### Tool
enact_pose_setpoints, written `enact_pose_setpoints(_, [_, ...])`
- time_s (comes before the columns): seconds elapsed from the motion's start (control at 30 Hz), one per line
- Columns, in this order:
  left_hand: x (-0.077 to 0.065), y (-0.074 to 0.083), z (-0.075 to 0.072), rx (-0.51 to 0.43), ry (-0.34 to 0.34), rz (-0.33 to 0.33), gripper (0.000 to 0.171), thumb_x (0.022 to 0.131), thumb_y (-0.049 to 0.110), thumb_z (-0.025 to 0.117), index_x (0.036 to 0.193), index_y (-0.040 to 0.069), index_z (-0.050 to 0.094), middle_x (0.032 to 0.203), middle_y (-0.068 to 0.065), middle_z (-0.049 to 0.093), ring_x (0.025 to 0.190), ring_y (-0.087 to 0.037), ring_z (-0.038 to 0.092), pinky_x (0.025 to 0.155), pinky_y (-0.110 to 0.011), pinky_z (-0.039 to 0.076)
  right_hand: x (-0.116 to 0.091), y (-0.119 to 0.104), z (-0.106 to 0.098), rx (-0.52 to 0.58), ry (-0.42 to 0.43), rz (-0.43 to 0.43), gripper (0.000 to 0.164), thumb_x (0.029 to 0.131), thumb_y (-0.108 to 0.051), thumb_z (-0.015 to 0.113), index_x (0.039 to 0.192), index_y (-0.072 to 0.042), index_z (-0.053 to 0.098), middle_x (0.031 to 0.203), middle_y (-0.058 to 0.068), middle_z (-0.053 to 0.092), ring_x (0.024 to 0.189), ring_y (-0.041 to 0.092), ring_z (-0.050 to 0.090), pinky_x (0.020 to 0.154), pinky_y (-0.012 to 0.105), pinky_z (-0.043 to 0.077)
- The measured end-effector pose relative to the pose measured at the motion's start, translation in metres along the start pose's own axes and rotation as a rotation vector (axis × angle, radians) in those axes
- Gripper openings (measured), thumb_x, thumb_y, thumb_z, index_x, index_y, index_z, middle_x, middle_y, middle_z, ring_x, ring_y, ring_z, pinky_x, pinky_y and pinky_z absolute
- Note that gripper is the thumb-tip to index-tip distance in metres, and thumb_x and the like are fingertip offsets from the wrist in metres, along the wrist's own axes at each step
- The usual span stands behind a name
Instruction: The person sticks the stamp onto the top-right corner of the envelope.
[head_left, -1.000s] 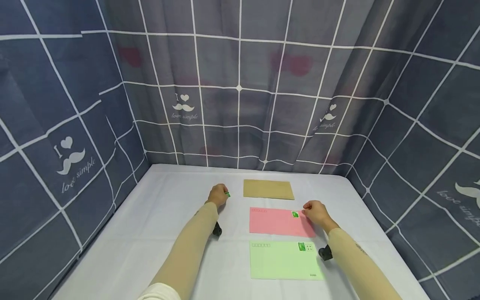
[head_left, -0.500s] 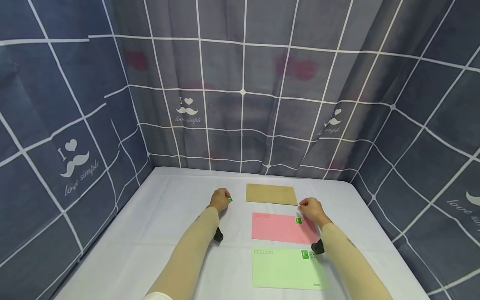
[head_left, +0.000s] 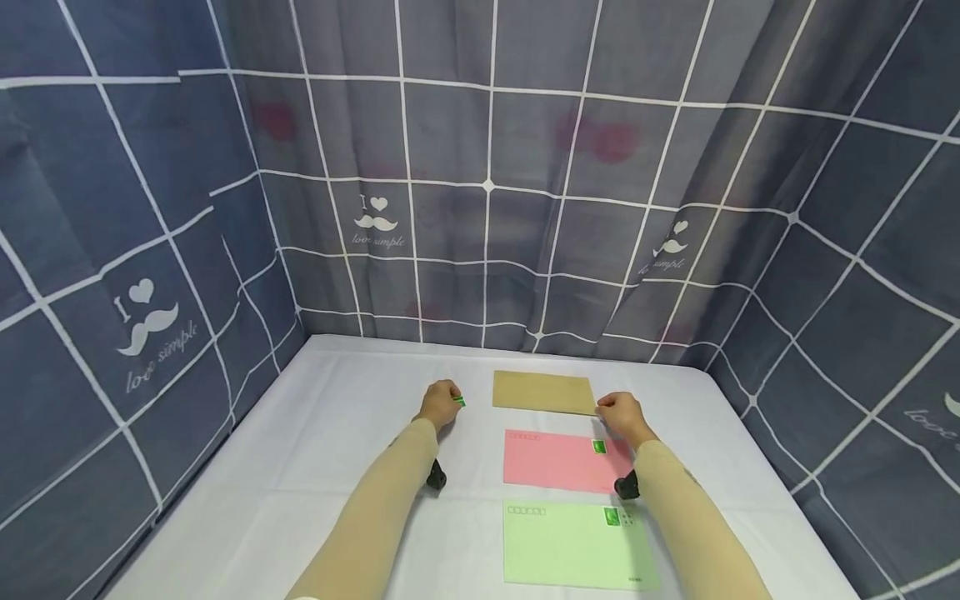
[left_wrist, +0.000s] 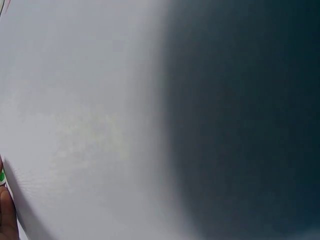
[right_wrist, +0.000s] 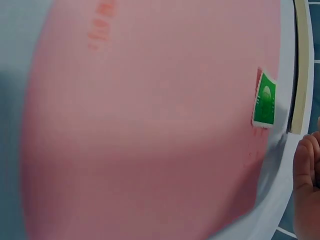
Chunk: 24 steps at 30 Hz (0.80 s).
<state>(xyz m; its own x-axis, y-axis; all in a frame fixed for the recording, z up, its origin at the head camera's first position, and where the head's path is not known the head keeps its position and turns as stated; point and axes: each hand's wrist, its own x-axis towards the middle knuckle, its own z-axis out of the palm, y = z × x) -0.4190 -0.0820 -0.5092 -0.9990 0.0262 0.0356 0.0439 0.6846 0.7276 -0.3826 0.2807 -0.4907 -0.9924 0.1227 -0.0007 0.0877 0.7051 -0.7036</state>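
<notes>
Between its thumb and fingertips my left hand [head_left: 439, 401] pinches a small green stamp [head_left: 459, 401], left of the brown envelope [head_left: 543, 392]. Only a sliver of that stamp and some fingers show at the left edge of the left wrist view. The fingers of my right hand [head_left: 622, 417] are bent, their tips right at the brown envelope's lower right corner; I cannot tell whether they grip it. Nearer lies a pink envelope [head_left: 551, 461] bearing a green stamp [right_wrist: 266, 100] at its upper right. Below it, a light green envelope [head_left: 570, 550] also carries a green stamp [head_left: 612, 517].
A white cloth [head_left: 360, 500] covers the table. Dark grey-blue curtains [head_left: 450, 208] with white grid lines enclose it at the back and both sides. A black wrist camera [head_left: 627, 486] hangs under the right forearm, over the pink envelope's lower right corner.
My right hand has moved from the pink envelope's upper right corner away to the brown envelope's corner. The left hand keeps its stamp and its place; the whole head view has shifted slightly.
</notes>
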Motion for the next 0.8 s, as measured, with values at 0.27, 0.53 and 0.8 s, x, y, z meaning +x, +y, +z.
enact_pose_setpoints(0.27, [0.001, 0.001, -0.001, 0.005, 0.035, 0.026, 0.013, 0.083, -0.006, 0.072, 0.095, -0.001, 0.068, 0.095, -0.014, 0.068, 0.089, -0.025, 0.064, 0.083, -0.038, 0.056, 0.01, 0.0, 0.004, 0.016, -0.02, 0.002, 0.027, 0.096, -0.009, 0.059, 0.112, 0.011, 0.067, 0.118, 0.029, 0.066, 0.103, 0.036, 0.064, 0.084, 0.041, 0.054])
enact_pose_setpoints(0.53, [0.0, 0.0, 0.002, 0.03, 0.019, 0.01, 0.015, 0.082, -0.007, 0.072, 0.096, 0.0, 0.068, 0.095, -0.012, 0.068, 0.089, -0.024, 0.064, 0.083, -0.037, 0.056, 0.011, 0.005, 0.013, 0.005, -0.009, 0.013, 0.027, 0.094, -0.011, 0.062, 0.108, 0.011, 0.068, 0.114, 0.029, 0.068, 0.105, 0.04, 0.063, 0.085, 0.042, 0.053])
enact_pose_setpoints(0.8, [0.003, -0.003, 0.0, 0.028, 0.024, 0.011, 0.015, 0.082, -0.006, 0.073, 0.095, 0.0, 0.068, 0.092, -0.012, 0.068, 0.088, -0.023, 0.064, 0.083, -0.036, 0.056, 0.016, 0.005, 0.019, -0.023, -0.001, 0.016, 0.023, 0.092, -0.01, 0.066, 0.103, 0.01, 0.07, 0.111, 0.028, 0.068, 0.104, 0.041, 0.063, 0.088, 0.047, 0.052])
